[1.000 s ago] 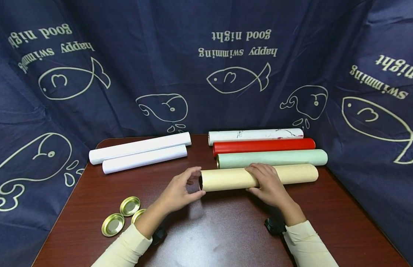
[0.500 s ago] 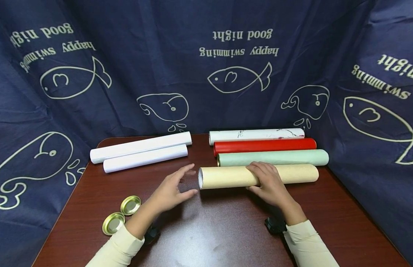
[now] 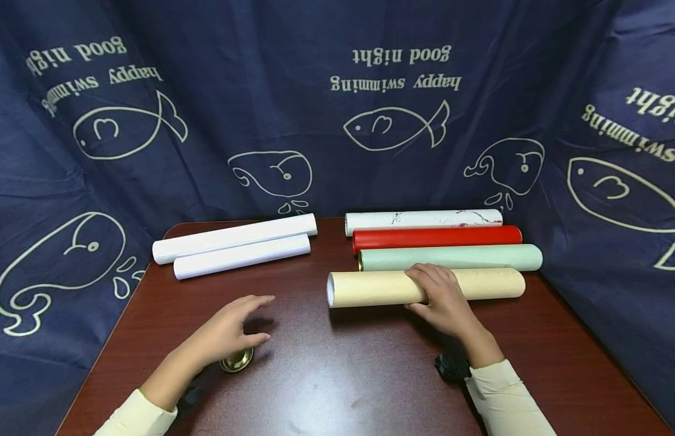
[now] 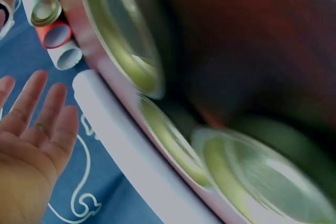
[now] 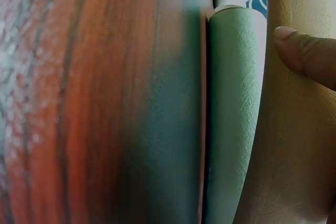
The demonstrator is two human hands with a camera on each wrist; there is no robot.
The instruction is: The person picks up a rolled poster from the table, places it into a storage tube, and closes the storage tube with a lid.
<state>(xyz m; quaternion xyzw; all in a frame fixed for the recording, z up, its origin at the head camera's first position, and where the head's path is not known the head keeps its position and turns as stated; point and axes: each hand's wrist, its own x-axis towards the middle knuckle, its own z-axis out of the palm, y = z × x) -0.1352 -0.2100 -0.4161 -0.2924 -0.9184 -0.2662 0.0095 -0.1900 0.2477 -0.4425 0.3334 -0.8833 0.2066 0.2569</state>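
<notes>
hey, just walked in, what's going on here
A person's right hand grips a cream tube, whose left end looks open. The left hand is empty, near three gold-coloured lids. Behind the cream tube lie a green tube, a red tube and a patterned white tube; two white rolls lie to the left.

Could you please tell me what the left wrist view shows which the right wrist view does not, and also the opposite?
Only the left wrist view shows three gold lids, the left hand with its palm visible, and the red tube.
Only the right wrist view shows the right hand, its thumb lying on the cream tube.
Both show the green tube, the table and the blue cloth.
</notes>
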